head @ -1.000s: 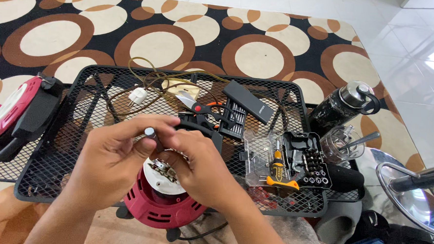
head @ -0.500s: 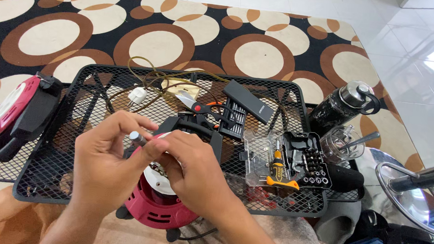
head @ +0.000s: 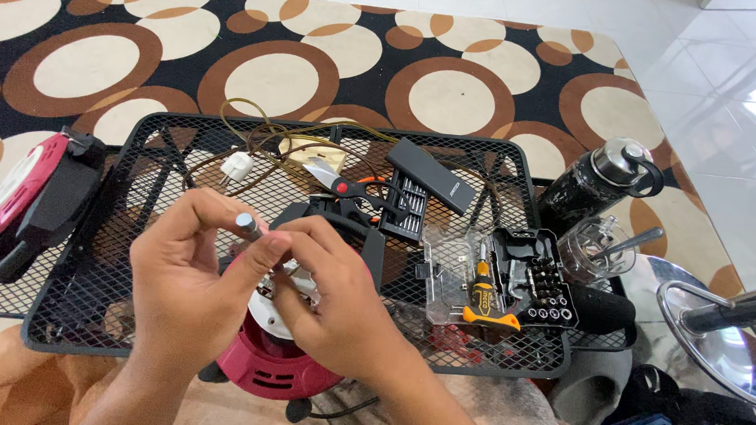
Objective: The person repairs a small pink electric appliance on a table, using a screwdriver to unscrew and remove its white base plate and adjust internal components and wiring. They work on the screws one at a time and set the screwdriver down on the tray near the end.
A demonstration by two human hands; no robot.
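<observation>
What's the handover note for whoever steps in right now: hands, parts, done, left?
Left hand: fingers pinch a slim metal-capped driver, its tip hidden behind the hands.
Right hand: rests on the open centre of the red cable reel, fingers at its exposed metal parts; what they grip is hidden.
Reel sits at the near edge of the black mesh tray.
Open bit set case with orange-handled screwdriver lies right of the hands; scissors behind.
Done: reel's centre open.
Left: work inside, closing up.
</observation>
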